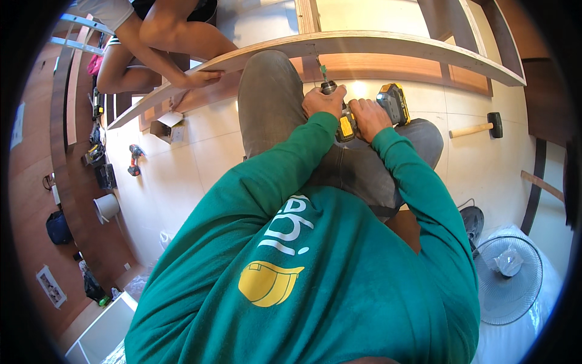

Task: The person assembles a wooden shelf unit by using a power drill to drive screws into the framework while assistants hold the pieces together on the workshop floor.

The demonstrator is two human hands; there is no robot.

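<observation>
Over my thighs I hold a yellow and black cordless drill (pixel 346 126). My right hand (pixel 370 118) is wrapped round its handle, beside the battery (pixel 395 104). Closed on the front of the drill, just behind the dark chuck (pixel 328 87), is my left hand (pixel 322 102). A thin bit with a green part (pixel 324 73) points from the chuck toward a long plywood board (pixel 364 43) of a wooden frame. Whether the bit's tip touches the board I cannot tell. My left knee is up against the board.
A co-worker's hand (pixel 203 79) rests on the board at the left. On the tiled floor lie a mallet (pixel 479 128), another drill (pixel 134 159) and a small open carton (pixel 168 128). A fan (pixel 508 279) stands lower right; a white bucket (pixel 107 207) is at the left.
</observation>
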